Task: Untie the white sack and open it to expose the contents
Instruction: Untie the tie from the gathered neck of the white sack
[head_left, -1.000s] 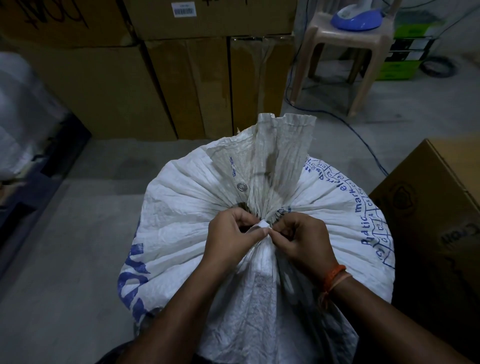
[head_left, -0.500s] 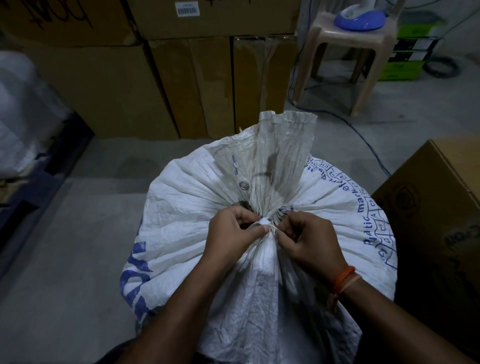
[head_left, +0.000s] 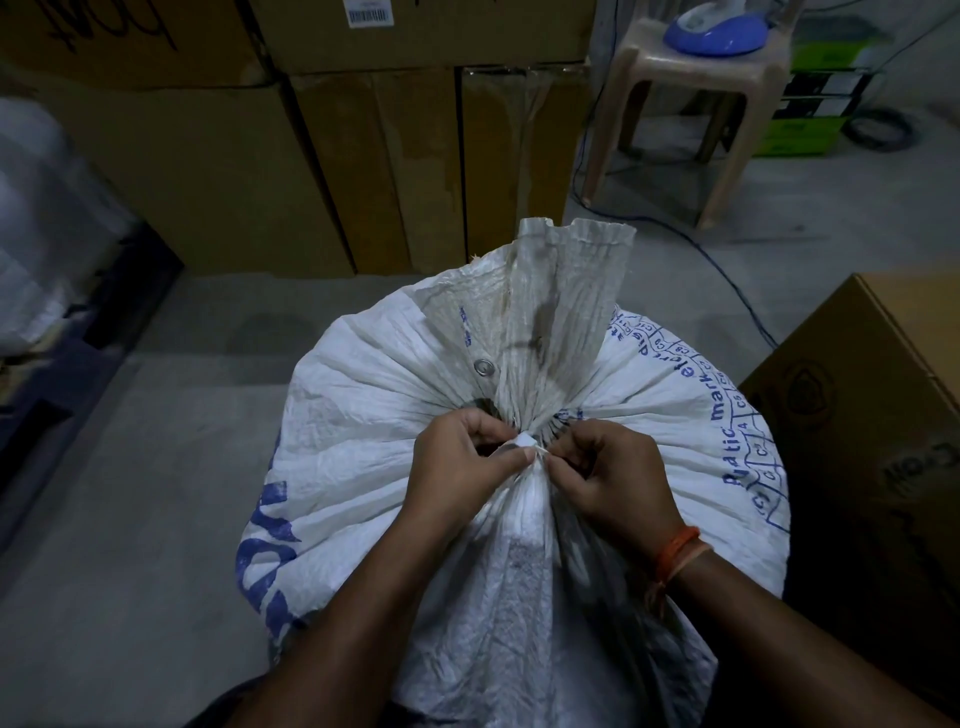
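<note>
A full white woven sack (head_left: 363, 447) with blue print stands on the floor in front of me. Its mouth is gathered tight, and the crumpled neck (head_left: 566, 306) fans up behind the tie. A small white knot (head_left: 529, 442) closes the gather at the centre. My left hand (head_left: 462, 467) pinches the knot from the left with thumb and forefinger. From the right, my right hand (head_left: 613, 478) pinches a thin strand of the tie beside the knot. An orange thread band circles my right wrist. The contents are hidden.
Stacked cardboard boxes (head_left: 322, 171) line the wall behind the sack. Another cardboard box (head_left: 878, 447) stands close on the right. A beige plastic stool (head_left: 691, 104) with a blue device on it is at the back right, and a cable runs across the grey floor.
Both hands stay at the knot and their fingers have shifted only slightly. The sack remains tied.
</note>
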